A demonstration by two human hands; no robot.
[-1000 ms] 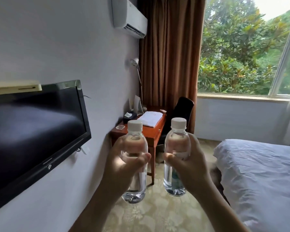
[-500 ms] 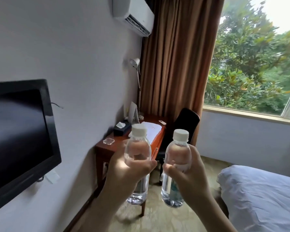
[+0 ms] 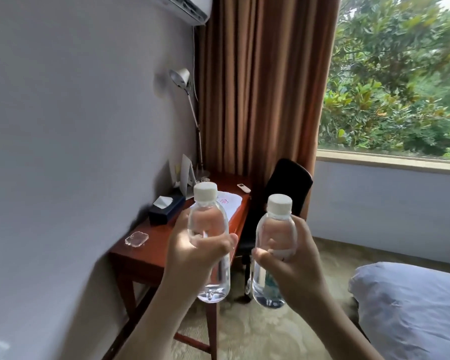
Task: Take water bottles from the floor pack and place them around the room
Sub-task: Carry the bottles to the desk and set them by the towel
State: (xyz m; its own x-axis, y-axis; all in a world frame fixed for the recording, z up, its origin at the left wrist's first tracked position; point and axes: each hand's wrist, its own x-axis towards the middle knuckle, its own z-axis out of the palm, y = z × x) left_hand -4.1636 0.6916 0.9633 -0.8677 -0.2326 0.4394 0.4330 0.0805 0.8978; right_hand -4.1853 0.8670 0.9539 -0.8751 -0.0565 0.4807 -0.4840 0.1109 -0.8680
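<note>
Upright, each hand wraps a bottle: left hand [image 3: 192, 252] on one bottle [image 3: 208, 229], right hand [image 3: 294, 258] on another bottle [image 3: 276, 237], both raised before the tabletop [image 3: 151, 245].

Ahead of my hands: red-brown wooden counter [image 3: 156, 245], near end bare but for a clear glass dish [image 3: 136, 239]; dark blue tissue box [image 3: 166, 209], folded white cloth [image 3: 230, 205] farther back; black chair [image 3: 283, 193] blocks its right side.
</note>
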